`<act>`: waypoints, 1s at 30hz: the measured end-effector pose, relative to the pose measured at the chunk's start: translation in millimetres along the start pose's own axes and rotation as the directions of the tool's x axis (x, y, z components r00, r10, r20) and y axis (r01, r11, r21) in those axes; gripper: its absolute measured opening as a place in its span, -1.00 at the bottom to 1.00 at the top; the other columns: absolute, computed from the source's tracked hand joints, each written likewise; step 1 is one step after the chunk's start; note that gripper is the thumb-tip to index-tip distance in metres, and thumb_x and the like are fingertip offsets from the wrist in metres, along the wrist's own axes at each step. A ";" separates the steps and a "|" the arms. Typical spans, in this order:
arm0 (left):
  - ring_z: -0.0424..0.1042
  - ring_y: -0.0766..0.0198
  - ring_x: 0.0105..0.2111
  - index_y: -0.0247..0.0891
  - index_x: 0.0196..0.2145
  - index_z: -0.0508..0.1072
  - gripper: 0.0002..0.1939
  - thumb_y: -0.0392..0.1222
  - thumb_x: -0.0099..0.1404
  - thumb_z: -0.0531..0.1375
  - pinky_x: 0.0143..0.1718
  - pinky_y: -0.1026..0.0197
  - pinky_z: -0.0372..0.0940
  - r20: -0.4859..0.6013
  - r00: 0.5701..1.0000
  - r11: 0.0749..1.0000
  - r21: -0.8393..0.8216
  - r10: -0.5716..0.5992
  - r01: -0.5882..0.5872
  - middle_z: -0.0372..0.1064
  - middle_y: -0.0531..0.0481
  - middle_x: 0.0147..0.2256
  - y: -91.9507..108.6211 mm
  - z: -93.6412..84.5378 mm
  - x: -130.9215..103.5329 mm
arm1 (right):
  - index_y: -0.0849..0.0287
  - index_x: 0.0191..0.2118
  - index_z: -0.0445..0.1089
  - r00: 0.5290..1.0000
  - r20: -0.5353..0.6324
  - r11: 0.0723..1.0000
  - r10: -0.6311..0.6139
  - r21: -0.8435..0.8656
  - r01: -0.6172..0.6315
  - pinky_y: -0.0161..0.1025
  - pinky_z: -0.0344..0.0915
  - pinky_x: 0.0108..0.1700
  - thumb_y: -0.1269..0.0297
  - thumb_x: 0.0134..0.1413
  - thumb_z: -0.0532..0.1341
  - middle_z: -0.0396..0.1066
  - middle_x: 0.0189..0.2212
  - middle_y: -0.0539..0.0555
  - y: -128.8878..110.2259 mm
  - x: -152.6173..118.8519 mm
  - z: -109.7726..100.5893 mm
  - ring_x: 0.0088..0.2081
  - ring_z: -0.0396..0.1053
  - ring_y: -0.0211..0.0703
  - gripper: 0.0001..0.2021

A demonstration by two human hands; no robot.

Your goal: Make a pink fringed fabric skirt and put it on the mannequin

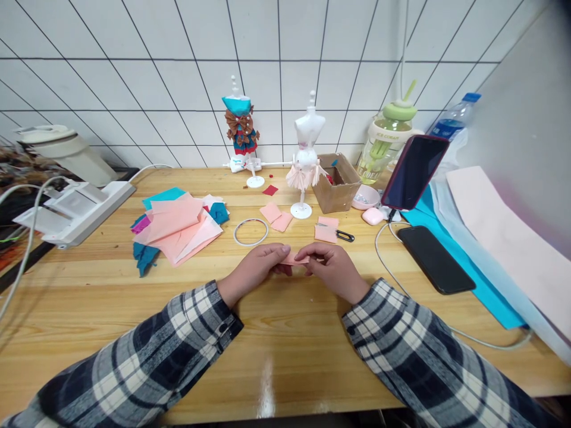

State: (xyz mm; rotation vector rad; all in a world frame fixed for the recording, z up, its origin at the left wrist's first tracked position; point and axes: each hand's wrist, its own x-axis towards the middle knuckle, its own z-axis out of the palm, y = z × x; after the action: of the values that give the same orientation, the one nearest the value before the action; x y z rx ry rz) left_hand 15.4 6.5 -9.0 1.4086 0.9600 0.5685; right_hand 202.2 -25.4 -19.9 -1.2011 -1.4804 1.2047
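Between both hands, just above the table, is a small piece of pink crepe paper [294, 259]. My left hand [261, 266] pinches its left end, thumb on top. My right hand [332, 267] grips the right end with thumb and fingertips. Past the hands stands a white mini mannequin [307, 137] with a ruffled pink skirt [304, 176]. More cut pink pieces [276, 218] lie near its base. Small black-handled scissors [344, 236] rest on another pink piece [327, 229]. A roll of white tape [250, 232] lies flat to the left.
At left is a pile of pink and blue paper [182, 229], beside a white power strip [96, 211]. A dressed mannequin [241, 128], cardboard box [336, 196] and green-lidded bottle [388, 142] stand behind. On the right are a propped phone [414, 172], a flat phone [436, 260] and paper sheets [508, 220].
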 end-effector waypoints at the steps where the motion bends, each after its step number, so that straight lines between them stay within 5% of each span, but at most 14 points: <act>1: 0.36 0.27 -0.45 -0.31 -0.44 0.44 -0.59 0.12 0.26 0.11 -0.38 0.24 0.24 0.004 1.000 1.000 0.027 0.000 0.000 0.39 0.00 -0.50 -0.4 -0.2 0.2 | 0.16 -0.37 0.48 1.000 -0.002 1.000 -0.002 -0.017 0.002 -0.29 0.36 -0.39 0.40 -0.08 0.15 0.48 -0.40 0.02 0.1 -0.2 -0.1 -0.49 0.36 -0.29 -0.84; 10: 0.23 0.34 -0.54 -0.26 -0.51 0.33 -0.63 0.04 0.32 0.04 -0.47 0.29 0.11 -0.138 0.977 0.927 0.360 0.164 -0.105 0.30 0.09 -0.57 -1.6 6.2 -7.2 | 0.12 -0.08 0.35 0.977 0.057 0.951 0.206 0.223 -0.214 -0.32 0.41 -0.46 0.19 0.03 0.17 0.42 -0.28 0.05 -6.1 -1.4 -4.1 -0.34 0.40 -0.22 -0.69; 16: 0.28 0.30 -0.49 -0.24 -0.48 0.33 -0.64 0.02 0.36 -0.01 -0.41 0.28 0.14 -0.090 0.962 0.832 0.527 0.256 -0.172 0.32 0.08 -0.53 -4.7 4.4 -7.7 | 0.21 -0.45 0.39 0.954 0.101 0.952 0.282 0.094 -0.291 -0.39 0.33 -0.53 0.09 -0.04 0.29 0.38 -0.58 -0.03 -5.7 -0.6 -1.9 -0.56 0.32 -0.34 -0.74; 21: 0.26 0.30 -0.48 -0.24 -0.50 0.32 -0.64 -0.01 0.36 0.00 -0.44 0.27 0.08 -0.068 0.952 0.734 0.654 0.299 -0.184 0.29 0.07 -0.54 -2.4 0.6 -7.8 | 0.21 -0.48 0.41 0.949 0.127 0.950 0.290 0.085 -0.302 -0.38 0.32 -0.53 0.11 -0.06 0.30 0.39 -0.60 -0.02 -3.9 -0.2 -7.6 -0.57 0.32 -0.33 -0.76; 26: 0.26 0.30 -0.48 -0.26 -0.52 0.33 -0.65 -0.02 0.34 0.03 -0.41 0.27 0.11 -0.046 0.961 0.782 0.592 0.273 -0.193 0.28 0.07 -0.54 0.3 -5.0 -8.3 | 0.18 -0.41 0.45 0.953 0.111 0.958 0.283 0.021 -0.287 -0.35 0.33 -0.54 0.17 -0.08 0.31 0.40 -0.58 -0.03 -2.9 1.0 -8.7 -0.57 0.30 -0.31 -0.82; 30: 0.33 0.27 -0.39 -0.28 -0.35 0.41 -0.68 0.05 0.30 0.09 -0.34 0.26 0.20 -0.194 0.948 0.935 0.302 0.251 -0.185 0.36 0.03 -0.42 -0.4 -4.0 -7.9 | 0.21 -0.42 0.44 0.974 0.037 0.973 0.223 0.042 -0.225 -0.35 0.30 -0.52 0.16 -0.04 0.29 0.39 -0.59 -0.03 -3.5 1.6 -7.8 -0.59 0.30 -0.33 -0.80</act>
State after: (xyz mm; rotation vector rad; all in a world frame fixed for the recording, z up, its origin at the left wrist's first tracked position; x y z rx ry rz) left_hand 7.9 2.2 -7.3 1.7470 1.1072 0.8003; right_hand 209.0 -22.8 -15.1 -1.3506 -1.3593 1.4068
